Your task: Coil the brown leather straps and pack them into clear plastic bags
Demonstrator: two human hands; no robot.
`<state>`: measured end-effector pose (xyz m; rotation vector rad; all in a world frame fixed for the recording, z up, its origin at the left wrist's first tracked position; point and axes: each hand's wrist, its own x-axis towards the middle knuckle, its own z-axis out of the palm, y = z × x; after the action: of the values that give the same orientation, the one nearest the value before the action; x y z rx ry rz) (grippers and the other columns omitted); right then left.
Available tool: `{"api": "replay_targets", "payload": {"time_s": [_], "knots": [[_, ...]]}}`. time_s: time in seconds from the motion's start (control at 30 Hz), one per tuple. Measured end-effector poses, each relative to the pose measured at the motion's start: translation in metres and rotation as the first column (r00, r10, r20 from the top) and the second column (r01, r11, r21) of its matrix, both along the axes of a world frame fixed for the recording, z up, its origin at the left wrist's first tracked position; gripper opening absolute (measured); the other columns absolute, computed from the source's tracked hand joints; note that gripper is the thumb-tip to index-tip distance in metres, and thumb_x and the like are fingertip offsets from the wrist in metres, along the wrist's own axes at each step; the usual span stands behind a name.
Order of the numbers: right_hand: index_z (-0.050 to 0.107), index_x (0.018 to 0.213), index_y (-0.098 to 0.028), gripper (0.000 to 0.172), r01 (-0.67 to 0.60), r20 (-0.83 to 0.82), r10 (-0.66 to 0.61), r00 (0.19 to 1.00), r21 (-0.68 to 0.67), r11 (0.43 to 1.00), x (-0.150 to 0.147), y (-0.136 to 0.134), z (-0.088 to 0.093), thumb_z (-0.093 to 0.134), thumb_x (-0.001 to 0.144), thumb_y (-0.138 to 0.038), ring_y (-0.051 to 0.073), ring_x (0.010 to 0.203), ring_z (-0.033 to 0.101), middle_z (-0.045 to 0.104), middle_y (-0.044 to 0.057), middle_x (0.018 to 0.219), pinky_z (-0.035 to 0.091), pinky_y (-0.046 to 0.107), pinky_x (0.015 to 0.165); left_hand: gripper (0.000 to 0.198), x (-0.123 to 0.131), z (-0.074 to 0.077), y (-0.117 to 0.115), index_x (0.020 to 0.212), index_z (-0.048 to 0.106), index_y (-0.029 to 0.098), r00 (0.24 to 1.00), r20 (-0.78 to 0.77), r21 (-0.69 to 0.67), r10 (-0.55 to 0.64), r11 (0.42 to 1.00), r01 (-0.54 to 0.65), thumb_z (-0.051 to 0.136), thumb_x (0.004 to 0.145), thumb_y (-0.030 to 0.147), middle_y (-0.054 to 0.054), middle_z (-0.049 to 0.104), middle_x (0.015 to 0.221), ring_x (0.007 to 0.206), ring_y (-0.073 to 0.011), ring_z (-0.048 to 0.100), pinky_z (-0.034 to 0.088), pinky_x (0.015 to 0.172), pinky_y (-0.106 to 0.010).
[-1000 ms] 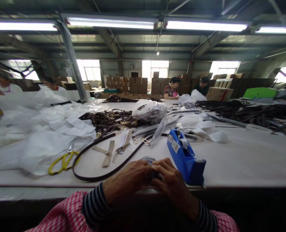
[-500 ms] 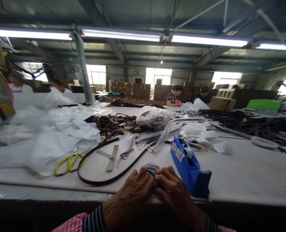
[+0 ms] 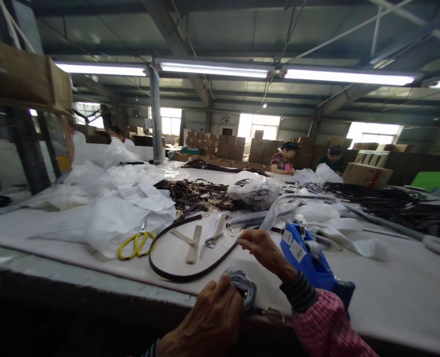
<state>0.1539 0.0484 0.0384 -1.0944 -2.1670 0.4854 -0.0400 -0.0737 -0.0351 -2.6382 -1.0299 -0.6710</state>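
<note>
At the table's front edge my left hand [image 3: 214, 310] grips a coiled grey strap bundle [image 3: 247, 285], its fingers pressed on the coil's left side. A metal clasp [image 3: 274, 314] sticks out to the right of the coil. My right hand [image 3: 262, 248] is raised over the table beside the blue tape dispenser [image 3: 309, 258], its fingers near the end of a dark looped strap [image 3: 183, 276]; whether they touch it cannot be made out. Yellow-handled scissors [image 3: 136, 246] lie left of the loop. Flat beige pieces [image 3: 194, 245] lie inside the loop.
White plastic sheets [image 3: 119, 218] cover the left of the table [image 3: 391, 287]. Brown straps with metal clasps [image 3: 201, 193] and a wrapped bundle [image 3: 255, 192] lie in the middle, black straps [image 3: 383, 203] at right. People sit beyond the table.
My right hand has let go of the coiled bundle and moved up and forward. My left hand stays on the coil, which now shows more. The view has turned left.
</note>
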Motion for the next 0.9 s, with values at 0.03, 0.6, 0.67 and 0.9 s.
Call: {"api": "replay_targets", "payload": {"time_s": [0.03, 0.6, 0.67, 0.9], "knots": [[0.075, 0.088, -0.016, 0.017, 0.004, 0.023, -0.005, 1.0, 0.018, 1.0, -0.011, 0.008, -0.004, 0.06, 0.094, -0.021, 0.02, 0.078, 0.066, 0.073, 0.004, 0.083, 0.048, 0.032, 0.075, 0.027, -0.008, 0.0, -0.003, 0.11, 0.061, 0.018, 0.998, 0.062, -0.003, 0.005, 1.0, -0.005, 0.054, 0.086, 0.007, -0.011, 0.07, 0.1, 0.107, -0.0312, 0.065, 0.055, 0.098, -0.046], [0.07, 0.085, -0.018, 0.019, -0.03, 0.287, -0.039, 0.957, 0.229, 0.973, -0.093, 0.04, -0.023, 0.057, 0.098, -0.014, 0.02, 0.095, 0.065, 0.071, 0.009, 0.1, 0.042, 0.027, 0.077, 0.033, -0.082, 0.077, -0.015, 0.076, 0.072, 0.018, -0.186, 0.74, -0.5, 0.646, 0.714, 0.49, 0.088, 0.071, 0.046, 0.004, 0.061, 0.066, 0.059, -0.0113, 0.051, 0.044, 0.056, -0.019], [0.07, 0.088, -0.018, 0.02, 0.044, 0.173, -0.086, 0.981, 0.232, 0.972, -0.083, 0.032, -0.015, 0.054, 0.101, -0.018, 0.021, 0.094, 0.064, 0.07, 0.01, 0.101, 0.043, 0.028, 0.079, 0.032, -0.075, 0.073, -0.012, 0.076, 0.07, 0.017, -0.169, 0.751, -0.478, 0.638, 0.702, 0.528, 0.086, 0.075, 0.045, 0.003, 0.059, 0.068, 0.061, -0.0108, 0.049, 0.043, 0.057, -0.018], [0.067, 0.092, -0.017, 0.019, 0.062, -0.238, -0.076, 0.968, -0.065, 0.996, -0.022, -0.04, 0.017, 0.054, 0.095, -0.031, 0.016, 0.06, 0.055, 0.062, 0.0, 0.067, 0.041, 0.025, 0.055, 0.031, -0.049, 0.071, 0.006, 0.084, 0.071, 0.015, -0.105, 0.794, -0.418, 0.599, 0.663, 0.621, 0.083, 0.081, 0.044, 0.0, 0.063, 0.079, 0.068, -0.0117, 0.052, 0.048, 0.064, -0.021]]}}
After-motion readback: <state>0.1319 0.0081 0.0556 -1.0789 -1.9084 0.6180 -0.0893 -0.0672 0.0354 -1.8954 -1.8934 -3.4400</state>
